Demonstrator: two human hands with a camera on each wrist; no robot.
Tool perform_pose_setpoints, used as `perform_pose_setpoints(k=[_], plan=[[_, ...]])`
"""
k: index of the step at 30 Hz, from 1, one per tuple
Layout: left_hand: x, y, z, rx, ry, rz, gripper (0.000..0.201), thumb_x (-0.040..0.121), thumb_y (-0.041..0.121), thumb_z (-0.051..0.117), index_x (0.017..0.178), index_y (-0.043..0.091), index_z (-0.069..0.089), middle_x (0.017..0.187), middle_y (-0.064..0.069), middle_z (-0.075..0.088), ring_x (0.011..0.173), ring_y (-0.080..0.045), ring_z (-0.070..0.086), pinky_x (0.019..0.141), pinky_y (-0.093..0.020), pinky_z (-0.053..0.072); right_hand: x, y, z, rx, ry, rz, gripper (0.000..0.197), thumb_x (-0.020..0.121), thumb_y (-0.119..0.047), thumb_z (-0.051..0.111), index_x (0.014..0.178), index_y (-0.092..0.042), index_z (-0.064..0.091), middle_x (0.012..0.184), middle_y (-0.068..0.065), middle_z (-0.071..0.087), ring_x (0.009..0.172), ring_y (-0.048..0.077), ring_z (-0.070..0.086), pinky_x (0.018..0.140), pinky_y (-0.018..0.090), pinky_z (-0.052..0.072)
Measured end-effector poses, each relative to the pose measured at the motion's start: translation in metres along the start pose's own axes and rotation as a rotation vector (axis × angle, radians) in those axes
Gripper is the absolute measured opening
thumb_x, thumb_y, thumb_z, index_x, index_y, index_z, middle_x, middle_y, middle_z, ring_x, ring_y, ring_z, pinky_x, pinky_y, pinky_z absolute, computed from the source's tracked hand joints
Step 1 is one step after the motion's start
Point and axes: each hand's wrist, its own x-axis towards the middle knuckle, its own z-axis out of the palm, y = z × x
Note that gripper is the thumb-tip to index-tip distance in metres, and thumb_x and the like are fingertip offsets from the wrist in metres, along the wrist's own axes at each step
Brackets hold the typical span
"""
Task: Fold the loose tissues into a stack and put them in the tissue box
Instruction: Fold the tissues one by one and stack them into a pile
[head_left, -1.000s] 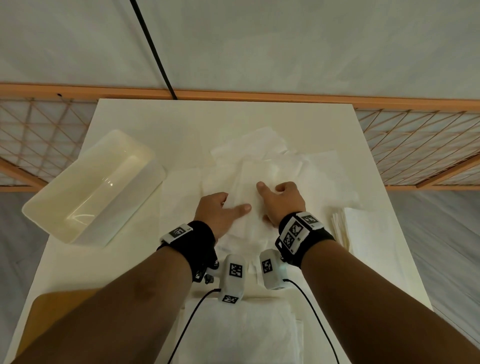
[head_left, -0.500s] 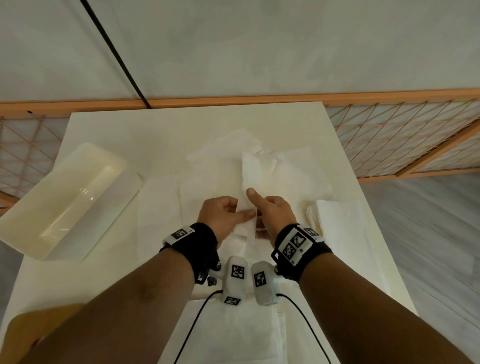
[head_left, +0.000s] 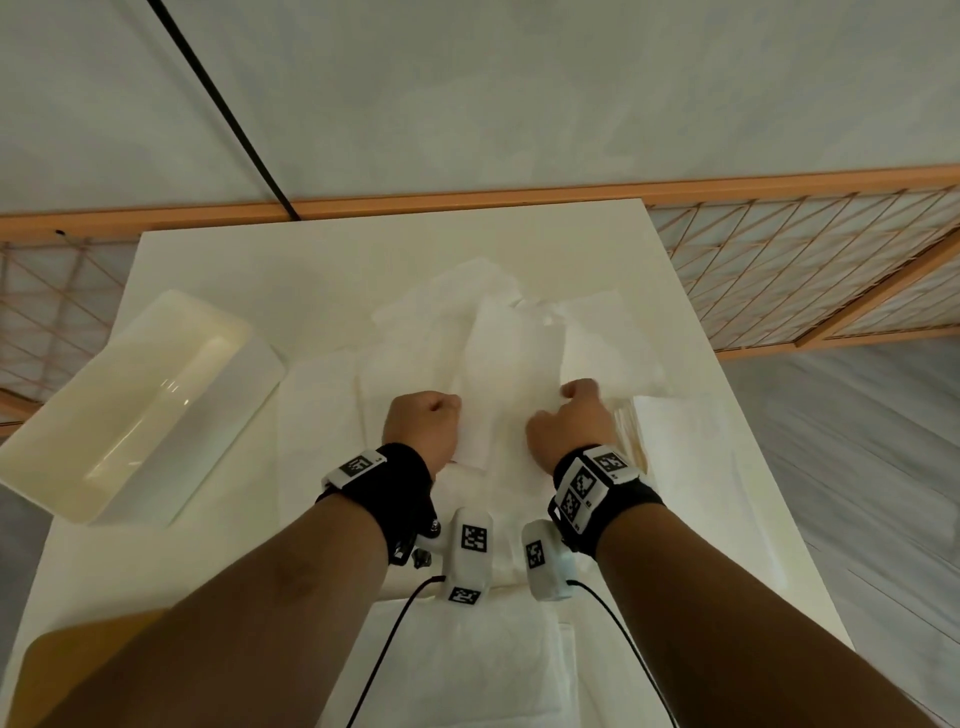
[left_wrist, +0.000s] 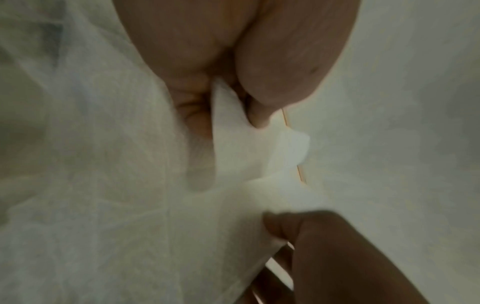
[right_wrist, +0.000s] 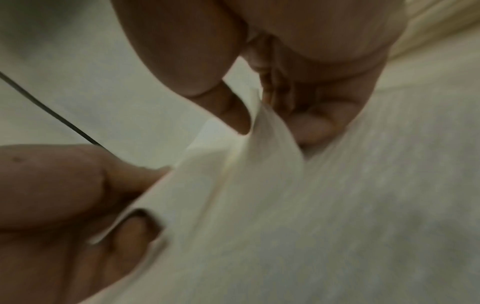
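Observation:
A white tissue (head_left: 511, 364) is held up over the table's middle by its near edge. My left hand (head_left: 423, 423) pinches its near left corner; in the left wrist view the tissue (left_wrist: 241, 148) sits between thumb and fingers. My right hand (head_left: 574, 423) pinches the near right corner, and the tissue (right_wrist: 262, 148) shows between thumb and forefinger. Several loose tissues (head_left: 415, 374) lie spread beneath. A folded stack (head_left: 675, 447) rests to the right of my right hand. The open cream tissue box (head_left: 130, 410) lies at the left.
More flat tissues (head_left: 467, 665) lie near the front edge between my forearms. A tan board corner (head_left: 62, 654) shows at the near left. An orange lattice railing (head_left: 779, 270) runs behind and beside the white table (head_left: 311, 260). A black cable (head_left: 228, 114) hangs at the back.
My hands went from pressing flat on the tissue to pinching its near corners, then moved apart and lifted it. The head view shifted slightly.

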Motion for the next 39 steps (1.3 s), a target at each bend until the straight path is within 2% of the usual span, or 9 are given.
perform_pose_setpoints(k=[3, 7, 14, 18, 23, 27, 31, 35, 39], plan=[[0.013, -0.008, -0.015, 0.128, 0.142, 0.017, 0.031, 0.098, 0.022, 0.059, 0.077, 0.000, 0.068, 0.071, -0.006, 0.060, 0.069, -0.027, 0.055, 0.069, -0.038, 0.054, 0.000, 0.001, -0.013, -0.057, 0.150, -0.084, 0.047, 0.090, -0.012, 0.060, 0.133, -0.018, 0.042, 0.133, 0.003, 0.048, 0.097, 0.020, 0.052, 0.074, 0.028, 0.043], [0.021, -0.012, -0.025, 0.167, 0.150, 0.036, 0.017, 0.095, 0.028, 0.066, 0.094, 0.012, 0.073, 0.093, -0.003, 0.073, 0.091, -0.027, 0.068, 0.084, -0.036, 0.057, -0.005, -0.020, 0.005, 0.032, 0.066, -0.184, 0.030, 0.092, -0.024, 0.068, 0.118, -0.015, 0.055, 0.100, -0.003, 0.063, 0.082, 0.011, 0.061, 0.061, 0.019, 0.041], [0.021, -0.009, -0.029, 0.313, 0.108, 0.098, 0.026, 0.093, 0.031, 0.070, 0.111, 0.012, 0.069, 0.103, -0.001, 0.071, 0.098, -0.025, 0.067, 0.087, -0.035, 0.056, 0.020, -0.037, 0.048, 0.014, -0.148, 0.080, 0.057, 0.080, -0.061, 0.073, 0.100, -0.007, 0.073, 0.093, 0.010, 0.076, 0.083, 0.029, 0.073, 0.060, 0.026, 0.052], [0.017, -0.010, -0.033, 0.340, 0.061, 0.094, 0.024, 0.090, 0.029, 0.072, 0.109, 0.016, 0.067, 0.107, -0.001, 0.071, 0.099, -0.025, 0.068, 0.084, -0.034, 0.056, 0.022, -0.039, 0.051, 0.074, -0.216, 0.041, 0.037, 0.083, -0.048, 0.080, 0.082, -0.012, 0.072, 0.078, 0.003, 0.074, 0.071, 0.022, 0.069, 0.066, 0.031, 0.056], [0.008, 0.004, -0.041, 0.247, 0.087, 0.117, 0.042, 0.088, 0.057, 0.067, 0.104, 0.019, 0.063, 0.098, 0.006, 0.066, 0.091, -0.017, 0.063, 0.074, -0.030, 0.047, 0.010, -0.038, 0.049, 0.414, -0.285, -0.028, 0.038, 0.083, -0.022, 0.082, 0.063, -0.018, 0.050, 0.064, 0.004, 0.066, 0.057, 0.022, 0.062, 0.054, 0.034, 0.054], [0.002, 0.018, -0.048, -0.174, -0.239, -0.073, 0.047, 0.094, 0.056, 0.062, 0.099, 0.010, 0.071, 0.095, -0.007, 0.076, 0.091, -0.029, 0.072, 0.084, -0.041, 0.057, -0.009, -0.035, 0.038, 0.781, -0.530, -0.065, 0.033, 0.082, -0.002, 0.080, 0.073, -0.013, 0.050, 0.090, 0.024, 0.059, 0.081, 0.034, 0.067, 0.071, 0.044, 0.060], [-0.010, 0.009, -0.050, -0.369, -0.390, -0.164, 0.052, 0.089, 0.026, 0.079, 0.125, -0.006, 0.061, 0.113, -0.020, 0.074, 0.099, -0.034, 0.074, 0.085, -0.046, 0.060, -0.020, -0.021, 0.024, 0.726, -0.568, -0.130, 0.035, 0.069, -0.018, 0.091, 0.073, -0.007, 0.058, 0.073, 0.018, 0.055, 0.067, 0.041, 0.061, 0.063, 0.039, 0.052], [-0.033, 0.003, -0.061, -0.288, -0.401, -0.041, 0.023, 0.094, 0.007, 0.069, 0.117, 0.007, 0.069, 0.113, -0.014, 0.075, 0.092, -0.025, 0.075, 0.073, -0.036, 0.061, -0.016, -0.015, -0.003, 0.659, -0.286, 0.074, 0.048, 0.094, -0.053, 0.063, 0.084, -0.006, 0.062, 0.089, 0.013, 0.074, 0.072, 0.033, 0.073, 0.064, 0.043, 0.061], [-0.067, 0.002, -0.072, 0.070, -0.871, 0.110, 0.022, 0.094, 0.007, 0.069, 0.115, 0.015, 0.072, 0.112, -0.002, 0.077, 0.101, -0.018, 0.072, 0.087, -0.029, 0.057, -0.001, -0.005, -0.016, 0.326, -0.082, 0.075, 0.027, 0.097, -0.038, 0.063, 0.100, -0.011, 0.061, 0.098, 0.012, 0.074, 0.072, 0.025, 0.074, 0.059, 0.037, 0.063]])
